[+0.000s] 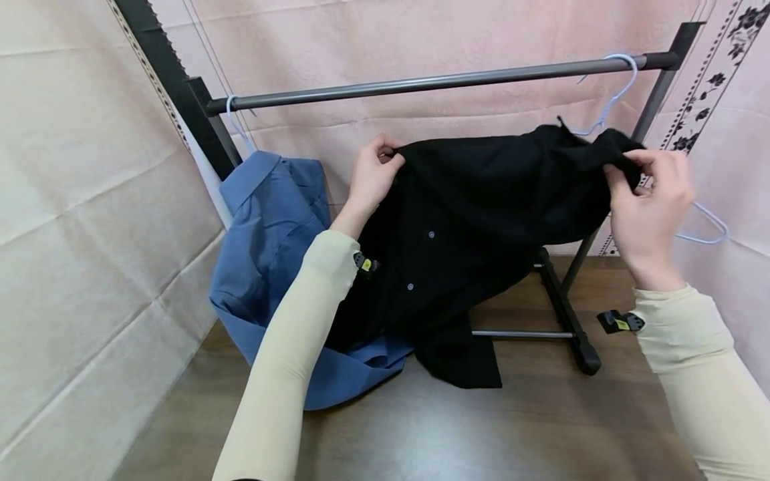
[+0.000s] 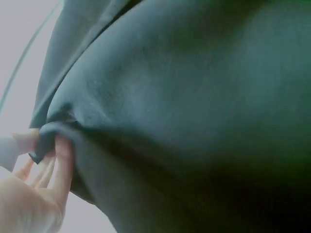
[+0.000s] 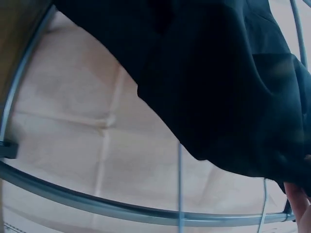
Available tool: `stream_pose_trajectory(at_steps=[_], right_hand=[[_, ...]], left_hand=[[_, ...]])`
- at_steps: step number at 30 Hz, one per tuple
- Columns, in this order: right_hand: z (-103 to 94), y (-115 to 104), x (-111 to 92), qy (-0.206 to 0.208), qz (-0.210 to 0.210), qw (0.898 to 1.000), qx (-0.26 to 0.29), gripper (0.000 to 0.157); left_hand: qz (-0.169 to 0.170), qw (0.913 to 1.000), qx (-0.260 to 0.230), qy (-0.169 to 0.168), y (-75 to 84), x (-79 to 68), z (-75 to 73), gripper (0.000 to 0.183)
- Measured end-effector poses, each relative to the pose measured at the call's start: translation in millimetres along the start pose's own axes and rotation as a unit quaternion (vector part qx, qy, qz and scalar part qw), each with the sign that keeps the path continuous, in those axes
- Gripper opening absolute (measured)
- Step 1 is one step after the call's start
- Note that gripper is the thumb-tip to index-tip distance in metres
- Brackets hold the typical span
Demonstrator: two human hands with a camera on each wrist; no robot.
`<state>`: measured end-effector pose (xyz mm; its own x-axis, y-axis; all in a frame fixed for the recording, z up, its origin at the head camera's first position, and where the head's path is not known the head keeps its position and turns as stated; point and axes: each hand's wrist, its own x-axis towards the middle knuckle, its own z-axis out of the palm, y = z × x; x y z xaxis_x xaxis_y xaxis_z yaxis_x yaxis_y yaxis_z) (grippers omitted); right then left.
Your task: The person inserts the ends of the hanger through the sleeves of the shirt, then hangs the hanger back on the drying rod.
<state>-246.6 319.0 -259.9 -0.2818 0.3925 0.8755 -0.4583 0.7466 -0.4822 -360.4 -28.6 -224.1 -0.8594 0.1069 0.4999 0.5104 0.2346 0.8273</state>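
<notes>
A person's left hand [image 1: 374,175] and right hand [image 1: 657,190] stretched a black shirt [image 1: 481,194] between them before a metal rack [image 1: 421,84], each grip pinching the dark cloth. A blue shirt [image 1: 265,207] hung at left; at right, the cloth partly hid a light-blue hanger [image 1: 612,102] hooked on the rail.

You see a plain black button-up shirt [image 1: 475,194] with pale grey-blue buttons [image 1: 431,234]; your left wrist view tints its cloth greenish. The collared shirt [image 1: 259,220] is solid mid-blue, the hanger [image 1: 622,91] pale blue. Your sleeves [image 1: 289,354] are pale yellow. The rail [image 1: 421,84] shows dark grey, the backdrop cloth [image 1: 373,47] pale pink, its border strip [image 1: 716,83] printed with black flowers.
</notes>
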Motion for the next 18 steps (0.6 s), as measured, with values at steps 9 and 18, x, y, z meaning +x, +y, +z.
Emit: stream_pose_trajectory(at_steps=[9,18], right_hand=[[-10.8,-15,28,0.049,0.041,0.998,-0.003,0.015],[-21.8,-15,2,0.028,0.011,1.0,0.01,0.017]], left_hand=[[-0.036,0.9828,-0.181,0.002,30.5,11.5,28.8,0.012],[-0.021,0.9869,-0.15,-0.055,16.1,-28.6,22.9,0.007]])
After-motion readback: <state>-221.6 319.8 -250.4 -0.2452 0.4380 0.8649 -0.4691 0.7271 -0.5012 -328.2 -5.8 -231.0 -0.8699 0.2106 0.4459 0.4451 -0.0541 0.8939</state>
